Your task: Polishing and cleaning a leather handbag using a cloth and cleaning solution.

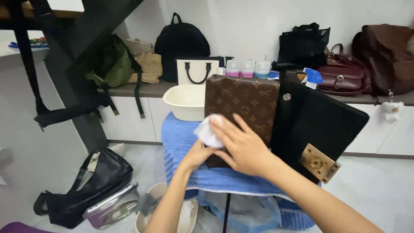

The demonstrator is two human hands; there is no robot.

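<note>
Blue ribbed towel [181,142] covers the small worktop at the centre of the frame, and on it lies a brown patterned bag [246,101] with its black flap [319,121] thrown open toward the right, brass clasp [318,163] showing. The right hand [243,149] lies flat on the bag's lower part, fingers stretched out and a little spread, steadying it. The left hand [198,153] comes up from beneath, fingers closed on a white cloth [208,130] pressed to the bag's left edge. Wiping looks to be under way: only that corner is being touched, and I cannot tell which parts are already clean; the flap and upper panel seem yet to be covered. Behind stands a cream basin [185,101], then spray bottles [248,68] and a row of other bags [345,73] on the shelf along the wall.
</note>
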